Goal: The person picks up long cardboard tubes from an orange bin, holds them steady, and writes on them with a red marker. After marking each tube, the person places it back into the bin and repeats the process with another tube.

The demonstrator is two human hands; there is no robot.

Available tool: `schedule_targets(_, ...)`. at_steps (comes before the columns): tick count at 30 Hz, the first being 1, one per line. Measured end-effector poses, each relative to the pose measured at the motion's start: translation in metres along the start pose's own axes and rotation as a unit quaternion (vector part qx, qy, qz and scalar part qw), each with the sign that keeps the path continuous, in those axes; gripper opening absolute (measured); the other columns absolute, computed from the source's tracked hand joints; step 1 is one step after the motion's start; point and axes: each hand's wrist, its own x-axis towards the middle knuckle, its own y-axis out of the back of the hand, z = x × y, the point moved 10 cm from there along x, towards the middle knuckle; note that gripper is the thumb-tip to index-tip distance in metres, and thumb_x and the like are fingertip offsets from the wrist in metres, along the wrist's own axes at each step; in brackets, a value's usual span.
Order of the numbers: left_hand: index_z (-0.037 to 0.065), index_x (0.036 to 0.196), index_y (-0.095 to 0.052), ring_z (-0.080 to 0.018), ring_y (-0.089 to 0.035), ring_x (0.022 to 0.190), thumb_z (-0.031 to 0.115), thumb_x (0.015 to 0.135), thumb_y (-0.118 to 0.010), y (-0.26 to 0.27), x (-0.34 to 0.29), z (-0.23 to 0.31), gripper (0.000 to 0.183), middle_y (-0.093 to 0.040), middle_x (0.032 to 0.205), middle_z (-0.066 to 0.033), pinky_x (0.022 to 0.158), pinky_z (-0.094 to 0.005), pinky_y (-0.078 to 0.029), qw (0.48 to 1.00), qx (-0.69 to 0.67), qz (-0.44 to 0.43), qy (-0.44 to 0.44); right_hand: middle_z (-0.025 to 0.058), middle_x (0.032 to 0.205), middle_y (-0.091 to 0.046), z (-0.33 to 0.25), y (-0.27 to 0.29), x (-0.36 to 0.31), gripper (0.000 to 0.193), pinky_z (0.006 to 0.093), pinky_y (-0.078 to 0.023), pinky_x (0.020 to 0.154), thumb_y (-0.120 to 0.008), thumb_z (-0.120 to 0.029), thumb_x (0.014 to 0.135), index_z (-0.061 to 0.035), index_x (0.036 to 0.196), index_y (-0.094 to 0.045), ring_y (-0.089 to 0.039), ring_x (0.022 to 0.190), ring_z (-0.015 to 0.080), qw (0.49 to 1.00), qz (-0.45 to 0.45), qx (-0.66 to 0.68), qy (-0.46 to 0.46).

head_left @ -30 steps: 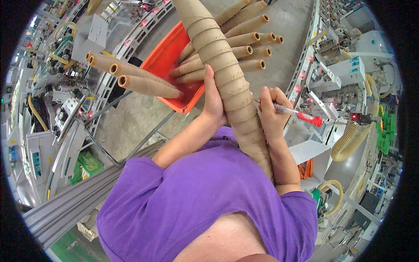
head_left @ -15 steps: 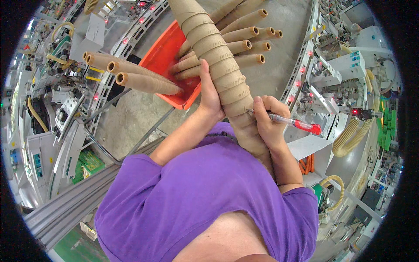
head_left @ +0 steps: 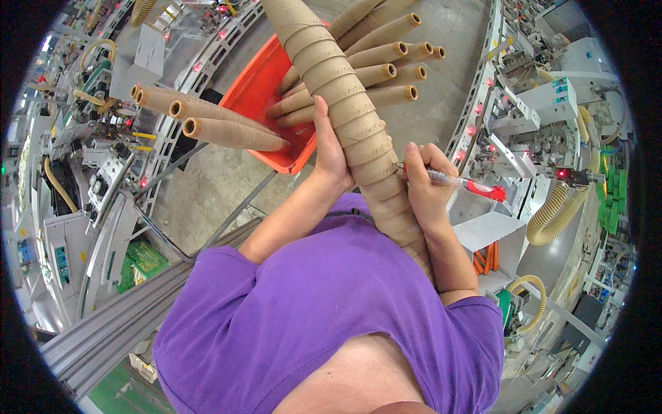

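Observation:
A long stack of nested brown paper cones [head_left: 348,107] runs slantwise from the top of the view down against my purple shirt. Handwritten marks show along several of its cone rims. From the left my left hand [head_left: 331,145] is wrapped round the stack's side, thumb lying up along it, other fingers hidden behind. My right hand [head_left: 429,183] pinches a clear pen with a red end [head_left: 476,188]. The pen's tip is at the right side of the stack, by one of the lower cones; whether it touches the paper I cannot tell.
Beyond the stack stands an orange-red bin [head_left: 252,90] with more cone stacks [head_left: 231,134] leaning out on both sides. Machine rows with red lights [head_left: 510,117] line the left and right. A metal rail [head_left: 131,317] lies at lower left, a ribbed hose [head_left: 552,217] at right.
My right hand and the pen have shifted slightly up along the stack, and the pen tip has moved a little. My left hand keeps its hold nearly unchanged.

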Motion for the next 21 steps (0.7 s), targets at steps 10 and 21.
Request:
schedule_targets(10, 0.006, 0.099, -0.055, -0.0272, -0.063, 0.07, 0.084, 0.078, -0.029, 0.0, 0.0, 0.0, 0.085, -0.061, 0.081, -0.0136, 0.061, -0.0409, -0.055, 1.0, 0.001, 0.006, -0.001, -0.0041, 0.054, -0.044, 0.015, 0.004, 0.0, 0.035, 0.0247, -0.026, 0.046, -0.062, -0.007, 0.088, -0.004, 0.058, -0.045, -0.035, 0.052, 0.0038, 0.996, 0.008, 0.058, -0.061)
schedule_targets(21, 0.006, 0.105, -0.055, -0.0317, -0.065, 0.074, 0.084, 0.078, -0.03, 0.006, 0.003, 0.0, 0.086, -0.063, 0.086, -0.0172, 0.067, -0.0449, -0.056, 1.0, 0.0, 0.021, -0.006, -0.0032, 0.053, -0.045, 0.019, 0.012, 0.001, 0.034, 0.0243, -0.028, 0.045, -0.063, -0.008, 0.087, -0.0027, 0.058, -0.046, -0.037, 0.051, 0.0039, 0.999, 0.015, 0.004, -0.048)
